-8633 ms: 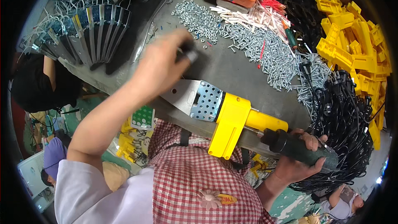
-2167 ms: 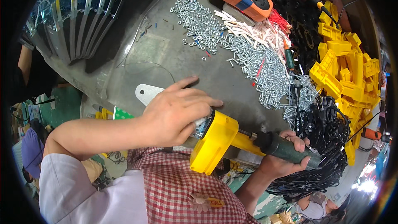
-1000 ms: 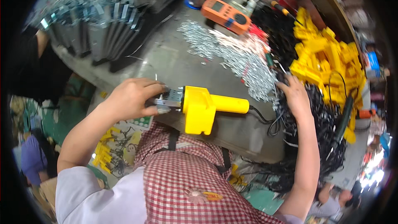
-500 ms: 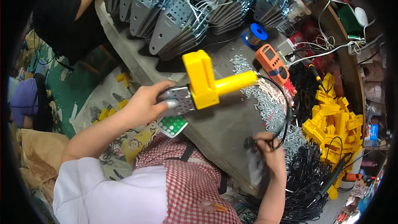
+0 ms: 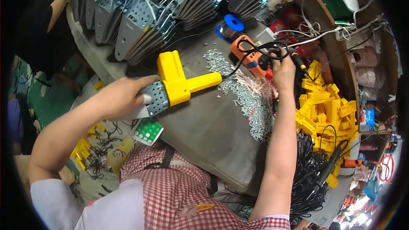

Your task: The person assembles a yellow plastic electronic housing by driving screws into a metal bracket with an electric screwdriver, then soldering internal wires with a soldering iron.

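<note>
My left hand (image 5: 121, 96) is closed around the perforated metal end (image 5: 156, 99) of a yellow-handled tool (image 5: 175, 81), which is held over the grey worktop with its yellow grip pointing right. From the grip's end a black cord (image 5: 240, 64) runs to my right hand (image 5: 282, 68). That hand grips the cord's black plug (image 5: 265, 62) at the lower end of an orange plug-in meter (image 5: 247, 51). Fingers and looped cord partly cover the plug, so I cannot tell whether it sits in the meter's socket.
Stacked perforated metal plates (image 5: 132, 38) with white wires line the far edge. A blue solder spool (image 5: 230, 26), loose screws (image 5: 253, 110), yellow plastic housings (image 5: 328, 110) and bundled black cords (image 5: 309, 179) lie around. A soldering iron (image 5: 300, 63) is beside my right hand. Someone in black (image 5: 42, 30) is at far left.
My right hand has moved up and away from the worktop's near edge to the orange meter, carrying the plug. My left hand still holds the tool. The view has shifted to the right.
</note>
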Motion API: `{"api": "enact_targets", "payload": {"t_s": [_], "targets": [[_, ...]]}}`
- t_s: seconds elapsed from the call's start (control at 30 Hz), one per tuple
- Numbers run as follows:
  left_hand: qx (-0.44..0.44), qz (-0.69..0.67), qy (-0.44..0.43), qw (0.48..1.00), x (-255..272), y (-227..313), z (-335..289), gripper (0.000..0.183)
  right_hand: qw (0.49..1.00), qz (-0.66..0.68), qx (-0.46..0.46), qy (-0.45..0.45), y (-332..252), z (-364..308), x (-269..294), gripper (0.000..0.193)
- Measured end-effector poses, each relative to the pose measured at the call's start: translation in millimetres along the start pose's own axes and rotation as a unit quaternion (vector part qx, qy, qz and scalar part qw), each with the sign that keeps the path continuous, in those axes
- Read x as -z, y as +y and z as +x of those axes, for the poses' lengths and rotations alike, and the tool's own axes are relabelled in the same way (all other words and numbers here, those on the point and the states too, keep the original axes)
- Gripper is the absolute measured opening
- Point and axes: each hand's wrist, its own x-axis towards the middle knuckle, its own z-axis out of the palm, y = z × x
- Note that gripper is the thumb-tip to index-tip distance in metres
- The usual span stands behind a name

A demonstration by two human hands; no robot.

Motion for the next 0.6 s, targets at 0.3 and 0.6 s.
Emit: {"api": "enact_targets", "payload": {"t_s": [0.3, 0.6], "targets": [[0.018, -0.026, 0.069, 0.997, -16.7, -5.6, 9.4, 0.054, 0.997, -0.03, -0.063, 0.015, 4.8, -8.3, -8.3, 0.02], [0.01, -0.083, 0.323, 0.943, -66.6, -21.8, -61.2, 0.026, 0.996, 0.015, -0.051, 0.077, 9.9, -19.4, -27.3, 0.016]]}}
